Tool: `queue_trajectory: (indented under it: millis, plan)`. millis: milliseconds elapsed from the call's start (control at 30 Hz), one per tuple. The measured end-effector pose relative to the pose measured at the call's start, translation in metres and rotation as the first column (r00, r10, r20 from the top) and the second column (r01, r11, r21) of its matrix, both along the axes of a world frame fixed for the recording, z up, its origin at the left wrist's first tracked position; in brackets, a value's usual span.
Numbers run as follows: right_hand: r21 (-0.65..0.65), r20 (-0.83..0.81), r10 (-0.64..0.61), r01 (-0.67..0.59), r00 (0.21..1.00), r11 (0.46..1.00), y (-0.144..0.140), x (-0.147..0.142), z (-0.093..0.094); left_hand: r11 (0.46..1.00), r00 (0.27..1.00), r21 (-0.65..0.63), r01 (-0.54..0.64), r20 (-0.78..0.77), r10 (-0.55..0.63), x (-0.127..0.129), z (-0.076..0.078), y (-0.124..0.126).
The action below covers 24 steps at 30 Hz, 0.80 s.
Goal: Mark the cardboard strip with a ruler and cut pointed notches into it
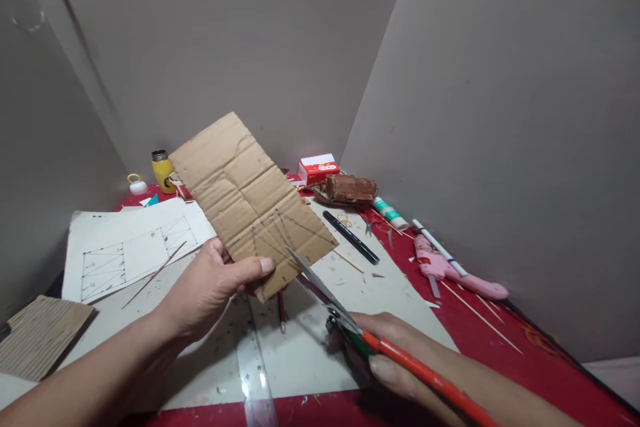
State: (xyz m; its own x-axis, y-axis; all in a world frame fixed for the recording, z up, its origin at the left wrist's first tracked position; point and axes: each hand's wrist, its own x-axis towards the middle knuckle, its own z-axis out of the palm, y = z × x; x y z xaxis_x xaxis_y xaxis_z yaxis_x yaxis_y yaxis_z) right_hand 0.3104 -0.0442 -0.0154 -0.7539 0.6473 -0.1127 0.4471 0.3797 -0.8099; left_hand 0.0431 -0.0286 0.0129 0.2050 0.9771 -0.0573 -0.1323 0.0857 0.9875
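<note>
My left hand (213,287) holds a creased brown cardboard sheet (245,193) by its lower left edge, lifted above the table and tilted. Pencil lines are drawn on the sheet's lower part. My right hand (387,357) grips orange-handled scissors (350,320). Their blades are open and point up-left, with the tips at the cardboard's lower right edge.
White paper (125,243) with drawn grids lies at left, with a thin skewer on it. A clear ruler (253,360), black marker (350,237), pink glue gun (450,270), glue stick (390,213), red box (317,169), yellow bottle (163,171) and corrugated board (37,337) sit around. Walls enclose the table closely.
</note>
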Motion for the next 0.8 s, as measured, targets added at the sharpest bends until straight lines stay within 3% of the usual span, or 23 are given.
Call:
queue_trajectory:
  millis: [500, 567, 700, 800]
  plan:
    - [-0.005, -0.054, -0.114, 0.113, 0.992, 0.994, -0.011, -0.004, 0.008, 0.999, 0.999, -0.001, 0.043, 0.005, -0.043, 0.002, 0.001, -0.002]
    - [-0.008, -0.050, -0.079, 0.079, 0.996, 0.997, -0.011, -0.003, 0.007, 0.999, 0.999, -0.004, 0.046, 0.001, -0.046, 0.002, 0.002, -0.002]
    - [-0.011, -0.054, -0.179, 0.179, 0.982, 0.984, -0.011, -0.002, -0.001, 0.999, 0.999, 0.012, 0.046, 0.026, -0.046, 0.003, 0.003, -0.001]
    - [-0.092, -0.064, -0.120, 0.114, 0.991, 0.989, -0.008, -0.001, -0.008, 0.999, 0.999, 0.006, 0.049, 0.024, -0.049, 0.002, 0.002, -0.001]
